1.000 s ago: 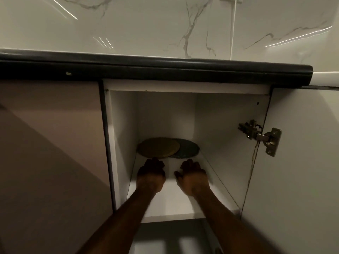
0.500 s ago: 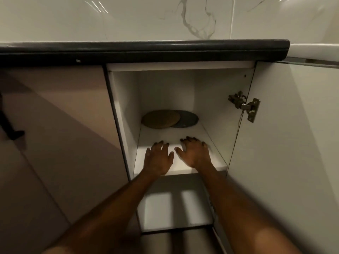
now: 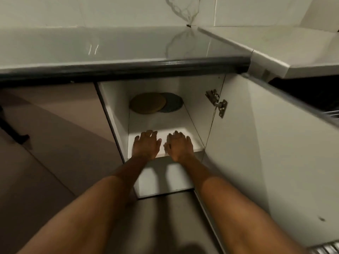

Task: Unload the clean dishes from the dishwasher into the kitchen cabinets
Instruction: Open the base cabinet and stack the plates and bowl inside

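Marble-veined wall tile is filling the top of the frame, and below it a pale countertop with a dark rounded edge is running across the upper half. Under that edge, at centre, an open cabinet is showing a white shelf.

Moving left to right: a closed brown cabinet front is taking up the left of the frame. At the back of the shelf a tan plate is lying flat, overlapping a grey plate just to its right. Near the shelf's front edge, the left hand is hovering palm down with fingers spread and relaxed, holding nothing. Just beside it the right hand is doing the same, fingers loosely extended, empty; whether either is touching the shelf is not clear. Right of them the white cabinet door is standing open on its metal hinge. At the far right edge a dishwasher rack is barely showing.

The plates appear stowed, so the step in hand is likely going back for more dishes. Doing it well probably means keeping the arms clear of the door, and leaving the shelf's front area free for the next load.
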The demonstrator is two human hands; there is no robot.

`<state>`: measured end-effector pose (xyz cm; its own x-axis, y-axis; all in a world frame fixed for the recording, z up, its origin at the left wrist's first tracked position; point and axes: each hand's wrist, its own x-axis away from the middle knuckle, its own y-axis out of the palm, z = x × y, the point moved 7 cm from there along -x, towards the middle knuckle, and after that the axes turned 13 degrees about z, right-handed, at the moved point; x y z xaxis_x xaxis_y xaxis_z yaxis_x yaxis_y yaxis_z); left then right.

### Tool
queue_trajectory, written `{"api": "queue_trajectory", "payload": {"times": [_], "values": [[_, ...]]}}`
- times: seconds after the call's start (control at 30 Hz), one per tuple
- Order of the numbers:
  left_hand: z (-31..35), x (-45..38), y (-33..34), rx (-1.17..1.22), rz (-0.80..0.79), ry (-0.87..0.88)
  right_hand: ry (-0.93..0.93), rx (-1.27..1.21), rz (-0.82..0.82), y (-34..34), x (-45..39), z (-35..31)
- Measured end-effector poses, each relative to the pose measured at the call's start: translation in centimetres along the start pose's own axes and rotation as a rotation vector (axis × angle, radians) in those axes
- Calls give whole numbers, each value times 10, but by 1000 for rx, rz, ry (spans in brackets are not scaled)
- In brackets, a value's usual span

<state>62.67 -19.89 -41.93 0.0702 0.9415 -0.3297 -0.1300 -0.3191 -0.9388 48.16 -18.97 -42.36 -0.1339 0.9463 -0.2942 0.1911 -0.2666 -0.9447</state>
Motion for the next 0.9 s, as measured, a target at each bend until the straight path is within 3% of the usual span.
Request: {"api": "queue_trajectory", "payload": {"times": [0.13, 0.37, 0.53, 0.9], "values": [[22, 16, -83, 30, 74, 103, 57, -54, 64, -74, 27, -12], [40, 58, -218, 60, -59, 127, 66, 1, 128, -233, 64, -32], [69, 51, -343, 73, -29, 174, 38, -5, 234, -378, 62, -46], [135, -25, -611, 134, 249, 145, -16, -104, 376, -633, 3, -24]]}}
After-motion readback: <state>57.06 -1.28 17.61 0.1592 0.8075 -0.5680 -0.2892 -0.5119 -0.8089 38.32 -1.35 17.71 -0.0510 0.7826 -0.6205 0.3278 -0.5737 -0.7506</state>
